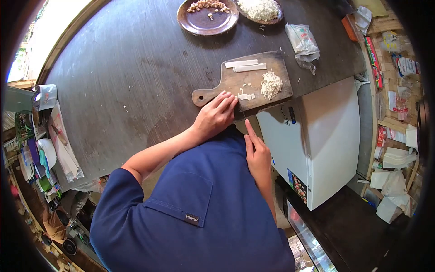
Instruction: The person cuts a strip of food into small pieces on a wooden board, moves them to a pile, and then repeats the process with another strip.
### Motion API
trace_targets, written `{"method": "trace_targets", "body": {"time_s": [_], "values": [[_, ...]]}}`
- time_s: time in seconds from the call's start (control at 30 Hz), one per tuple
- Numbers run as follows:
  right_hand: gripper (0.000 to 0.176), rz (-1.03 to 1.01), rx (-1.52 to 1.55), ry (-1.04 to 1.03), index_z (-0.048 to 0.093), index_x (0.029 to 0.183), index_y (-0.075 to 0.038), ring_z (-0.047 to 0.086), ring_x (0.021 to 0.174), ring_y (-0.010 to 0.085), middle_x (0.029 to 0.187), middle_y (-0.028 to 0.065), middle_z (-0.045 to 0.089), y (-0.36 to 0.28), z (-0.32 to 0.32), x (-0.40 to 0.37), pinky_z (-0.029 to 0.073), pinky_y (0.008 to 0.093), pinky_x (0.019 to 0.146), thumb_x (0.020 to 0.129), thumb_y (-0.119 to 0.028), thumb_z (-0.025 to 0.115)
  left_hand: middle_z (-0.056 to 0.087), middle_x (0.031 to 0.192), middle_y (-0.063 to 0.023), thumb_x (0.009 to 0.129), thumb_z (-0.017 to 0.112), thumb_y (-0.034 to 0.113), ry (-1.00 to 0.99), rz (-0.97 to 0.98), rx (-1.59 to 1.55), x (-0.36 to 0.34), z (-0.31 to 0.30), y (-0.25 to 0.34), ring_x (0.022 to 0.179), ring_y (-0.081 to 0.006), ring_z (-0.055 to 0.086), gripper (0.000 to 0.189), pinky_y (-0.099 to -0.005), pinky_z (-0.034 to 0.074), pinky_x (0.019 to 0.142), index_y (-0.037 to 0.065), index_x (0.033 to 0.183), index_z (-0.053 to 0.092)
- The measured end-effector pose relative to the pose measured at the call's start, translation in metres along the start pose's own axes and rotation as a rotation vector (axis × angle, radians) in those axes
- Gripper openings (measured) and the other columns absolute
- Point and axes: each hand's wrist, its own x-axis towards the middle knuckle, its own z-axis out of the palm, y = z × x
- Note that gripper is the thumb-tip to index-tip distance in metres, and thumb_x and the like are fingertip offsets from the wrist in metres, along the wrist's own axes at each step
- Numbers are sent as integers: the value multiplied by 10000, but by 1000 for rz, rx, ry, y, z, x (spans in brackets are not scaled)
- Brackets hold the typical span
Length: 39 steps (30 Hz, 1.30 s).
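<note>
A wooden cutting board (231,84) with a handle lies at the table's near edge. On its left part rest the bunched fingers of my left hand (216,112), pressing down a white strip that they mostly cover. Small cut pieces (247,96) lie just right of those fingertips. My right hand (258,154) grips a knife (242,109), its thin blade seen nearly edge-on beside the left fingertips and its handle largely hidden. Farther back on the board are a few uncut white strips (249,66). A heap of fine shreds (271,86) sits at the right.
Behind the board stand a dark plate (207,25) with brown chopped bits and a bowl (260,20) of pale shreds. A plastic bag (302,43) lies to their right. A white fridge (312,136) stands right of me. Packets line the right wall (385,68).
</note>
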Motion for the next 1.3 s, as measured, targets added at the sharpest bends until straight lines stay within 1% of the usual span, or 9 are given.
{"method": "trace_targets", "body": {"time_s": [0.23, 0.47, 0.77, 0.87, 0.93, 0.97, 1.07, 1.2, 1.3], "values": [[470, -21, 35, 2, 566, 1568, -378, 685, 781, 397, 869, 159, 674, -4, 14, 33, 544, 480, 719, 1108, -286, 601, 677, 1279, -181, 833, 765, 59, -9, 0, -2, 3, -5, 2, 1280, -345, 653, 480, -438, 530, 1157, -70, 1290, 693], [482, 72, -61, -45, 540, 1580, -412, 679, 786, 400, 852, 159, 656, -7, -1, 3, 541, 499, 700, 1110, -316, 593, 692, 1271, -180, 836, 755, 78, -5, 1, -19, 2, -2, 1, 1266, -322, 657, 453, -433, 507, 1183, -80, 1257, 698], [485, -43, 22, 19, 550, 1571, -409, 691, 787, 390, 839, 166, 647, 5, 13, 28, 551, 500, 712, 1101, -307, 611, 712, 1234, -135, 851, 776, 42, -5, 4, 6, 4, -5, -4, 1209, -312, 689, 409, -423, 567, 1100, -21, 1251, 722], [476, 23, 61, -31, 577, 1560, -371, 696, 795, 392, 863, 168, 673, 12, -5, 14, 559, 477, 731, 1094, -284, 625, 718, 1204, -108, 865, 770, 42, -29, -29, -64, 8, -9, -7, 1168, -292, 703, 368, -403, 587, 1058, 5, 1229, 733], [454, 62, 275, -138, 613, 1538, -315, 687, 712, 299, 844, 142, 692, 18, -20, 17, 563, 432, 720, 1088, -262, 641, 732, 1129, -79, 867, 774, 58, -11, -31, -40, 12, -8, -7, 1128, -269, 710, 316, -389, 592, 1038, 30, 1182, 755], [430, 157, 307, -210, 635, 1523, -289, 609, 613, 156, 802, 78, 698, 18, -28, 23, 544, 348, 654, 1094, -256, 643, 737, 1096, -67, 861, 781, 68, 5, -38, -53, 13, -8, -9, 1105, -259, 714, 297, -384, 595, 1028, 41, 1156, 764], [419, 287, 448, -292, 639, 1519, -313, 518, 580, 62, 747, 16, 644, 27, -41, 46, 500, 278, 586, 1101, -279, 644, 743, 1002, -33, 844, 804, 99, 47, -49, -52, 21, -12, -12, 1048, -230, 723, 249, -378, 607, 993, 80, 1092, 790], [415, 309, 411, -138, 640, 1522, -321, 520, 557, 57, 754, -7, 628, 18, -50, 54, 478, 264, 548, 1108, -298, 640, 743, 999, -24, 855, 790, 135, 62, -64, -29, 21, -12, -19, 1046, -214, 707, 225, -384, 586, 1036, 91, 1075, 783], [415, 263, 496, -216, 641, 1524, -300, 524, 552, 60, 773, 0, 637, 12, -37, 48, 484, 264, 549, 1110, -302, 638, 755, 1014, -11, 853, 804, 153, 89, -58, 0, 20, -11, -20, 1051, -210, 706, 228, -426, 574, 1054, 102, 1074, 784]]}}
